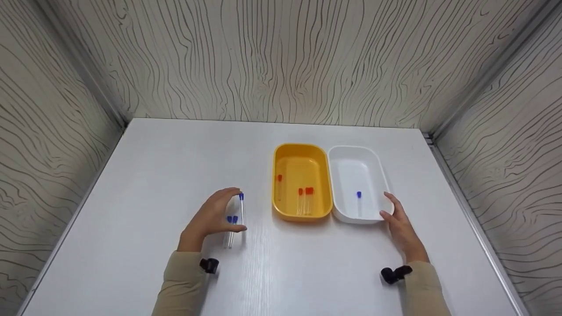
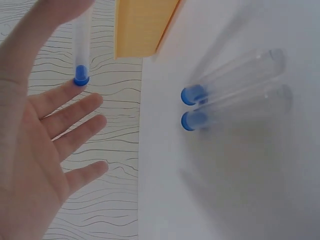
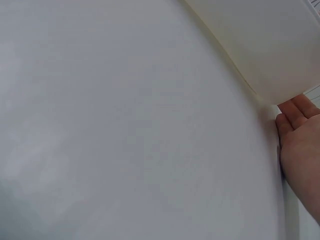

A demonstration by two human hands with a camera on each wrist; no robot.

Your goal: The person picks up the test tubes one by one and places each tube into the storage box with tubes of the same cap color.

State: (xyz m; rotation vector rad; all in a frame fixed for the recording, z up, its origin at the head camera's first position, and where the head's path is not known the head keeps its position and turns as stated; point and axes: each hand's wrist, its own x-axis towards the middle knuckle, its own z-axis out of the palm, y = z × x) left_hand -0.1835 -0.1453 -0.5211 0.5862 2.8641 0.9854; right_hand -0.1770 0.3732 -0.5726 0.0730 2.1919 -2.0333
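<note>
Lengthwise between thumb and index finger, my left hand point(image 1: 213, 215) pinches a clear test tube point(image 1: 242, 210) with a blue cap. In the left wrist view this tube point(image 2: 81, 45) has its cap against the index fingertip, while the other fingers spread apart. Two more blue-capped test tubes point(image 2: 237, 77) lie side by side on the white table, below that hand. My right hand point(image 1: 401, 224) holds the near right corner of a white tray point(image 1: 353, 151), fingers along its outer side and thumb at the front rim. One blue-capped test tube point(image 1: 359, 204) is inside that tray.
A yellow tray point(image 1: 300, 147) stands directly left of the white one, with several red-capped test tubes point(image 1: 300, 199) in it. Wood-grain patterned panels point(image 1: 281, 61) enclose the table point(image 1: 175, 153) at the back and both sides.
</note>
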